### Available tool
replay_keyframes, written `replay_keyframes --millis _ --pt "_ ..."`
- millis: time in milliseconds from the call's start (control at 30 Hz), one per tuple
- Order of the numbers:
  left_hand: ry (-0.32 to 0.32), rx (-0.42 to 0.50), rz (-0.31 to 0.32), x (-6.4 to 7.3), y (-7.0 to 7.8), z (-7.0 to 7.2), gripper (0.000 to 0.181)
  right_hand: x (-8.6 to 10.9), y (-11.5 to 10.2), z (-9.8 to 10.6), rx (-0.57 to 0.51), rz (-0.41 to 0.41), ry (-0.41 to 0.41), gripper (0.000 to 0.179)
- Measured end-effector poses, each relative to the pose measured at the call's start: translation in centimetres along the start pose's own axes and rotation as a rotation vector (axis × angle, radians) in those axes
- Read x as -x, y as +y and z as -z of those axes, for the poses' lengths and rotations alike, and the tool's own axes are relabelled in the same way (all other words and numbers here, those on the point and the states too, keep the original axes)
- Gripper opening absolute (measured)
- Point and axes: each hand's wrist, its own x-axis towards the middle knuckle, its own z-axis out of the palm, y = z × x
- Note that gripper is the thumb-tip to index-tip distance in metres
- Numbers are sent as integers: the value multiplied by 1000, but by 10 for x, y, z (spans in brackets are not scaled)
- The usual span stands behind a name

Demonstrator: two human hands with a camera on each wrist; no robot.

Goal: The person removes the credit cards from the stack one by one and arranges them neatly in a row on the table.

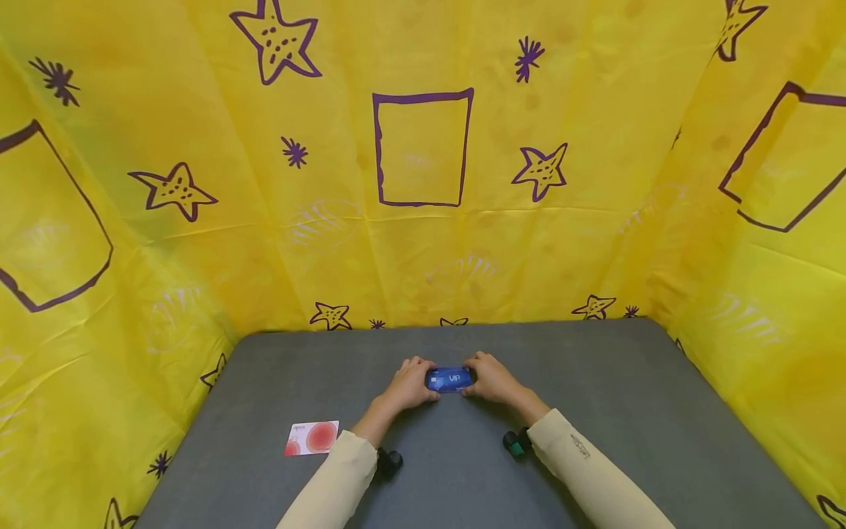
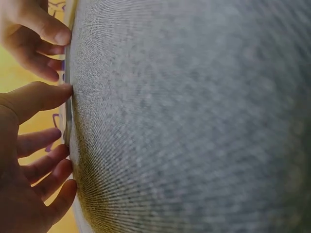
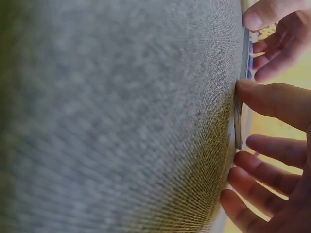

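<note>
A blue card (image 1: 450, 379) printed "VIP" lies flat on the dark grey table, between both hands. My left hand (image 1: 411, 383) holds its left end, thumb at the near edge and fingers at the far side. At the right end my right hand (image 1: 492, 379) holds it the same way. In the right wrist view the edge (image 3: 238, 121) looks layered, like a thin stack, beside the right thumb. From the left wrist the edge shows as a thin dark strip (image 2: 68, 121) along the left thumb and fingertips. The undersides are hidden.
A white card with red circles (image 1: 313, 438) lies on the grey table (image 1: 463, 470) left of the left forearm. Yellow cloth (image 1: 423, 257) with purple stars stands around the table's back and sides. Dark wrist cameras (image 1: 390, 463) hang below the sleeves.
</note>
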Motion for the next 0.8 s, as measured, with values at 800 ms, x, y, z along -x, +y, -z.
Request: replay_keyframes --millis 800 --pt "-36 -2 -1 -7 -1 5 51 -15 0 9 13 -7 -143 49"
